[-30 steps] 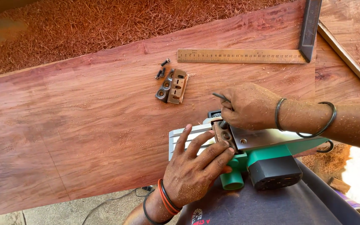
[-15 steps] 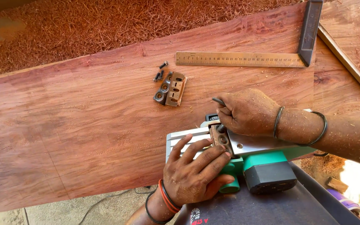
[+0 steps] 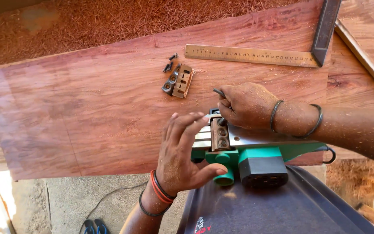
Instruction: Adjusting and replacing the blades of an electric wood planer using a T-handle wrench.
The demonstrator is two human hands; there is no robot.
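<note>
A green electric planer (image 3: 256, 154) lies upside down on a wide reddish wooden board (image 3: 87, 108), its metal sole facing up. My right hand (image 3: 247, 104) is closed on a small hex key (image 3: 218, 92) set into the brown blade clamp (image 3: 220, 135) on the cutter drum. My left hand (image 3: 182, 151) rests with fingers spread on the front of the sole, thumb by the green dust port. A removed blade clamp plate (image 3: 179, 80) lies further up the board with loose black screws (image 3: 169, 63) beside it.
A metal try square (image 3: 256, 55) lies at the board's far right, its dark stock (image 3: 325, 30) pointing away. Red wood shavings (image 3: 109, 21) cover the ground beyond the board. A dark plastic surface (image 3: 282, 208) sits under the planer. Blue sandals (image 3: 94, 226) lie on concrete below.
My left hand has lifted its fingers and spread them over the planer's sole. My right hand has shifted slightly on the hex key. The view moved a little closer.
</note>
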